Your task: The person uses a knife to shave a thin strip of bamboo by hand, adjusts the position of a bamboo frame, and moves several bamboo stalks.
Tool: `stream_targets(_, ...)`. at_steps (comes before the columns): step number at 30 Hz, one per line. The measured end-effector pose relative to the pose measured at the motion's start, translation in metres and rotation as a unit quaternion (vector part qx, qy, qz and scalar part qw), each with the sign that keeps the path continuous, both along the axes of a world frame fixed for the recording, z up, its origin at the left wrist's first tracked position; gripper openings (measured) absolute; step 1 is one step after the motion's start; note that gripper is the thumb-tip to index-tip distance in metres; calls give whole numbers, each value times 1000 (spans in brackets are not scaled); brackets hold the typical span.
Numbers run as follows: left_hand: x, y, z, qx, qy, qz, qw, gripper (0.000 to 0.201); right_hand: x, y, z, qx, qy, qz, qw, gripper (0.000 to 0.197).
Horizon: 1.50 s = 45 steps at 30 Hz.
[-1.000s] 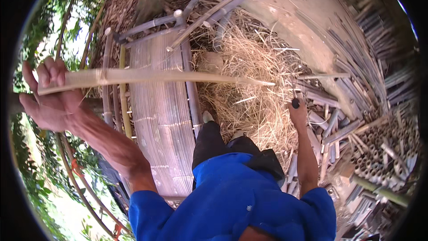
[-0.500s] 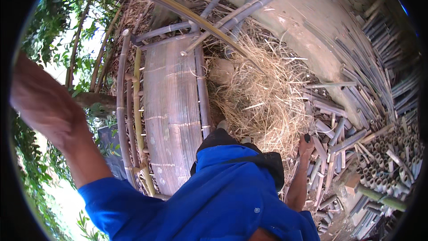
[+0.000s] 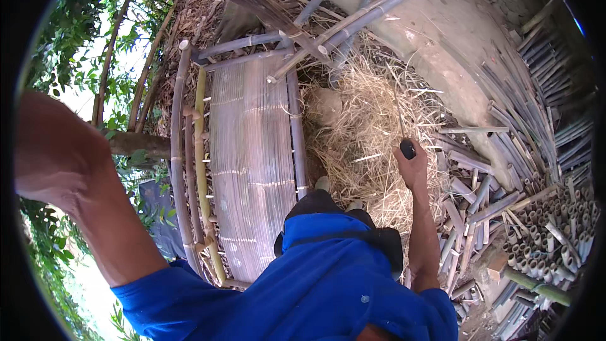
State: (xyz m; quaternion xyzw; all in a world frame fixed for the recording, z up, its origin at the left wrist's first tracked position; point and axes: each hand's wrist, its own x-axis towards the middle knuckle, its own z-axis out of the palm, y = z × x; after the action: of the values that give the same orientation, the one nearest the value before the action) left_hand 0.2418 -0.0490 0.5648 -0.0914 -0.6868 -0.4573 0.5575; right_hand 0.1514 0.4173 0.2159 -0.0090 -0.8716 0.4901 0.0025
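Note:
My right hand (image 3: 413, 165) is closed round the black handle of a knife (image 3: 408, 148), over the straw heap. Its thin blade points away from me and shows nearly edge-on. My left hand (image 3: 53, 151) is raised at the left rim, large and close; its fingers are cut off or hidden, so I cannot tell what it holds. A long brown split bamboo piece (image 3: 252, 3) slants from the top edge down to the crossed bamboo poles (image 3: 363, 19). Whether my left hand touches it is out of sight.
A bamboo bench (image 3: 252, 170) with a slatted top stands left of my legs. Pale straw-like shavings (image 3: 372, 120) cover the ground ahead. At right lie loose bamboo pieces (image 3: 467, 183) and stacked cut tubes (image 3: 549, 240). A small wooden block (image 3: 497, 265) sits near them.
My right hand has swung up and inward with the knife, from beside the bamboo pieces to above the straw. The long bamboo piece has turned and shows a broader face. My left hand is slightly lower.

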Motion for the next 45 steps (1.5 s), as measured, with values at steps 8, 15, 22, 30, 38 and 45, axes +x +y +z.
stream_targets(8, -158, 96, 52, -48, 28, -2, 998, 49, 9, -31, 60, -16, 24, 21, 999, 44)
stream_targets(15, -124, 168, -20, -111, 29, -127, 985, 19, 62, -9, 152, -172, 43, 26, 984, 52)
stream_targets(22, -54, 218, -56, -136, 11, -191, 972, 42, 130, 2, 241, -188, 98, 65, 975, 51)
stream_targets(30, -29, 236, -74, -214, 44, -168, 961, 46, 152, 3, 274, -151, 206, 178, 950, 50)
stream_targets(38, -22, 244, -79, -217, 25, -177, 960, 46, 161, 7, 275, -146, 189, 226, 944, 52)
stream_targets(45, -30, 256, -82, -218, 25, -186, 958, 46, 159, 16, 272, -136, 214, 213, 944, 52)
